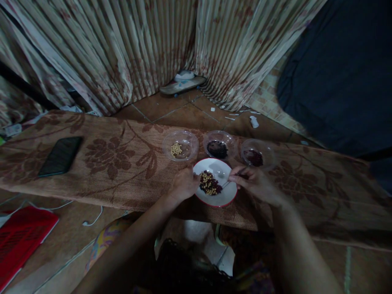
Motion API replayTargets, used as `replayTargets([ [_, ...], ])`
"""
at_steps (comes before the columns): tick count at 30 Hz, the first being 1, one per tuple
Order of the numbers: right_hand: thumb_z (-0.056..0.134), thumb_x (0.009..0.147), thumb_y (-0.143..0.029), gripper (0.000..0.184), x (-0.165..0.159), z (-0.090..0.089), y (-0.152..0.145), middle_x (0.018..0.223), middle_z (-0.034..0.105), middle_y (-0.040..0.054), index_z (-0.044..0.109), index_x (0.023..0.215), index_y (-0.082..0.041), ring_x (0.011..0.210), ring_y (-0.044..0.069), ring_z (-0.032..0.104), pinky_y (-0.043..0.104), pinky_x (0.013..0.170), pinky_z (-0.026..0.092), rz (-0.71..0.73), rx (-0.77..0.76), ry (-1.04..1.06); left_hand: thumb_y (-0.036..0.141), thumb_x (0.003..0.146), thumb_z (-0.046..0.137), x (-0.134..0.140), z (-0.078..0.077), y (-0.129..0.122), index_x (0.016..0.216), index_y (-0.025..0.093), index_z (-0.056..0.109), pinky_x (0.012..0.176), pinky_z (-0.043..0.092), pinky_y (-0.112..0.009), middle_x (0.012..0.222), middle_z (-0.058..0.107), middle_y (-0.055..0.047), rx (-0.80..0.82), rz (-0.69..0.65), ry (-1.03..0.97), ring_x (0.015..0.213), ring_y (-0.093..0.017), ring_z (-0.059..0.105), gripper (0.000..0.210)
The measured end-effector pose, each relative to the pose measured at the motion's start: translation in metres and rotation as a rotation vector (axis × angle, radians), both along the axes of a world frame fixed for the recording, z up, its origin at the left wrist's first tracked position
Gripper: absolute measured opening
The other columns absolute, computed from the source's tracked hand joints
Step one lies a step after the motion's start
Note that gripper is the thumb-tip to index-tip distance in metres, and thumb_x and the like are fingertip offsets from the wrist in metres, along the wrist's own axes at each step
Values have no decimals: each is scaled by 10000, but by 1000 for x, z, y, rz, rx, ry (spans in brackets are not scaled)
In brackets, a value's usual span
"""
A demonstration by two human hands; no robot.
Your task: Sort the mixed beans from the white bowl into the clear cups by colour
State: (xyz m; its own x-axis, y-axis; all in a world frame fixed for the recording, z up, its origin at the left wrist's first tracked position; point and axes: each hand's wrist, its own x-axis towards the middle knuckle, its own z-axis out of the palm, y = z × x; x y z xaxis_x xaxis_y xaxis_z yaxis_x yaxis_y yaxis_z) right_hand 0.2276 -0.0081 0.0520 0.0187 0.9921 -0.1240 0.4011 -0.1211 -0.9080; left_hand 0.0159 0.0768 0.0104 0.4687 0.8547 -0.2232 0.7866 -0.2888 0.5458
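A white bowl [225, 198] with a red rim stands near the front edge of the cloth-covered bench. Mixed yellow, dark red and black beans [210, 183] lie together in it. My left hand [185, 183] grips the bowl's left rim, thumb over the edge. In my right hand [252, 181], closed at the right rim, is a thin metal utensil [226, 184]; its tip points down into the bowl beside the beans, and its exact kind is unclear. Behind stand three clear plastic bowls: one with yellow beans [176, 150], one with black beans [218, 149], one with dark red beans [254, 157].
A dark phone [60, 156] lies on the left of the brown flowered cloth [131, 183]. Beyond the bench, a skateboard [183, 85] rests on the tiled floor against striped curtains [153, 45]. A red bag-like item [26, 241] and a white cable [93, 220] are at lower left.
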Motion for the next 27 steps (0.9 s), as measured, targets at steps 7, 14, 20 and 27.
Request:
replayTargets([
  [7, 616, 750, -516, 351, 1, -7, 2, 694, 623, 10, 656, 774, -169, 572, 121, 522, 245, 545, 424, 15, -9, -42, 289, 843, 412, -1, -4, 0, 1065, 137, 567, 786, 488, -327, 945, 679, -114, -12, -2, -10, 864, -216, 640, 311],
  [14, 616, 768, -477, 303, 1, -5, 2, 636, 592, -10, 649, 775, -176, 546, 113, 511, 238, 527, 413, -19, -1, -69, 263, 843, 406, 0, -2, 0, 1075, 137, 565, 799, 485, -325, 968, 678, -113, -16, -2, -31, 877, -209, 637, 308],
  [20, 614, 770, -475, 297, 2, -7, 2, 662, 605, -1, 646, 793, -180, 544, 117, 515, 243, 524, 420, -8, -1, -60, 250, 846, 391, 0, -2, -1, 1102, 144, 550, 822, 482, -331, 988, 674, -115, -4, -11, -44, 899, -212, 634, 319],
  [27, 615, 764, -478, 297, -2, -2, 3, 688, 632, 4, 659, 772, -184, 540, 115, 522, 243, 521, 427, 1, -11, -31, 254, 845, 389, -1, -7, 0, 1080, 149, 559, 799, 486, -334, 962, 675, -113, -3, -5, -30, 869, -212, 634, 308],
])
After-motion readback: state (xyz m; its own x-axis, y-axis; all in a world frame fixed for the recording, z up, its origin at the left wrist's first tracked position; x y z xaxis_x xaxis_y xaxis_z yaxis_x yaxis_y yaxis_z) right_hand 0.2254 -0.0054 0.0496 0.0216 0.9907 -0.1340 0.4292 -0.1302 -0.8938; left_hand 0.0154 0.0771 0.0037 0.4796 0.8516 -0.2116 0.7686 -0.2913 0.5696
